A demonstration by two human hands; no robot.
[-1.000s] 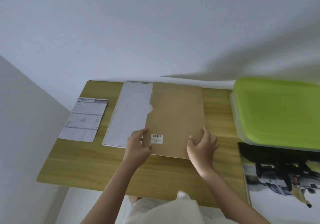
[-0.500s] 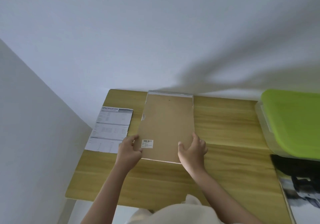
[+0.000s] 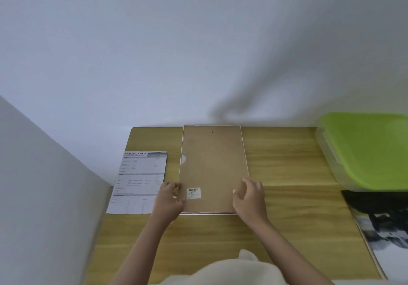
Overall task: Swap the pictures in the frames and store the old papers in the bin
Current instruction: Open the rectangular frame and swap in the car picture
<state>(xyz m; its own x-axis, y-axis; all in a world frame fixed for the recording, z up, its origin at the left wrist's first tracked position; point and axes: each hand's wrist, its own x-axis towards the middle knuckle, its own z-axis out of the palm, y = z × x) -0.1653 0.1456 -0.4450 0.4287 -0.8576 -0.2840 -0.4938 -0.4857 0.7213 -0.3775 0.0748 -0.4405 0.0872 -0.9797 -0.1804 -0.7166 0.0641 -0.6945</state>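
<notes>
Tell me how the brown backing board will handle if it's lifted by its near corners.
The brown backing board lies flat with straight edges, so it is probably stiff, not floppy. It looks thin, so likely light. The left hand and right hand sit at its near corners; its smooth face may slip.

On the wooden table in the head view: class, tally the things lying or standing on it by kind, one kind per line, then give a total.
Brown backing boards lying in a frame: 1
Printed specification sheets: 1
Bins with a green lid: 1
Black-and-white pictures: 1
Total: 4
</notes>
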